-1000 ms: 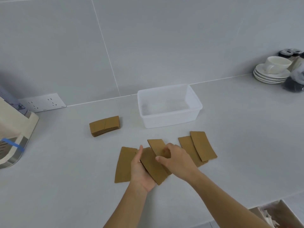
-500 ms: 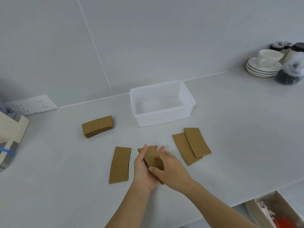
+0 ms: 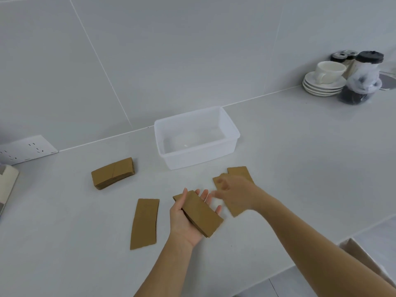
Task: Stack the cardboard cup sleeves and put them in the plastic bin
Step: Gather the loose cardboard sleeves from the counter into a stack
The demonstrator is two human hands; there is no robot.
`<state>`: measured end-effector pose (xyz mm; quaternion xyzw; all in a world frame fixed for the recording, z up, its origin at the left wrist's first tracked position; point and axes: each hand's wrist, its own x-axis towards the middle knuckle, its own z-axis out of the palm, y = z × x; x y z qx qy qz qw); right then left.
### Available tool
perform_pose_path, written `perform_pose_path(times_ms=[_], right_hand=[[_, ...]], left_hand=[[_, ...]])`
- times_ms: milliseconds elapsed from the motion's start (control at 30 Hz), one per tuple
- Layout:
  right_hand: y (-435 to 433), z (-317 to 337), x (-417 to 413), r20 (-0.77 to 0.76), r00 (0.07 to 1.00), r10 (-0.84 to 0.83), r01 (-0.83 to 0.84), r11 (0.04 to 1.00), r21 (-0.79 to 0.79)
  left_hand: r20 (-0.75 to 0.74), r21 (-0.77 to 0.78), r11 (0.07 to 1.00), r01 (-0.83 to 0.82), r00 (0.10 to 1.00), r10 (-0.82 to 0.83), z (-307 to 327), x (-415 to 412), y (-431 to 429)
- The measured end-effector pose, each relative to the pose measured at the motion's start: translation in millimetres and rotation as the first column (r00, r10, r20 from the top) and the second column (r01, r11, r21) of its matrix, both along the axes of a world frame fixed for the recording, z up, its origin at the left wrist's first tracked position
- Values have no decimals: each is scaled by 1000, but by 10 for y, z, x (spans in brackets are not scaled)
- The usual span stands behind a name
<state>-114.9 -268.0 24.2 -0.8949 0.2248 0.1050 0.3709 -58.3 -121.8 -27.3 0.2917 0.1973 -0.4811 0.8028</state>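
My left hand [image 3: 184,221] holds a small stack of brown cardboard sleeves [image 3: 200,213], palm up, just above the counter. My right hand [image 3: 235,192] hovers, blurred, with its fingers apart over two overlapping sleeves [image 3: 236,207] on the counter to the right. A single flat sleeve [image 3: 144,223] lies to the left of my left hand. A thicker stack of sleeves [image 3: 113,173] rests further back on the left. The clear plastic bin [image 3: 232,133] stands behind my hands with nothing in it.
A white cup on stacked saucers [image 3: 324,81] and dark-lidded jars [image 3: 362,82] stand at the back right. A wall socket [image 3: 25,149] and an appliance [image 3: 6,185] are at the left. The counter's front edge runs at the lower right, above a cardboard box [image 3: 368,264].
My right hand has left the stack in my left hand and moved right, over the two overlapping sleeves. The loose sleeves from the middle are now gathered in my left hand.
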Motion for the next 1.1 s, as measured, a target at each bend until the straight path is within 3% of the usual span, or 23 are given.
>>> perform_pose_path(times_ms=[167, 467, 667, 800, 967, 1100], right_hand=[[-227, -219, -68, 52, 948, -314, 313, 889, -335], [-198, -648, -212, 4, 949, -315, 266, 794, -546], [-323, -421, -157, -13, 925, -379, 352, 872, -341], [-320, -162, -111, -36, 917, -398, 397, 917, -24], [-34, -24, -71, 65, 942, -330, 314, 932, 180], [236, -97, -78, 144, 966, -215, 186, 963, 194]], left_hand=[[-8, 7, 1000, -4, 1000, 4, -46, 6, -30], [32, 16, 1000, -14, 999, 13, -73, 13, -119], [33, 13, 1000, -6, 999, 5, -42, 31, -201], [48, 5, 1000, -18, 999, 18, 4, 64, -249], [63, 4, 1000, -24, 998, 24, 7, 70, -274], [106, -5, 999, 34, 994, -33, -23, 70, -219]])
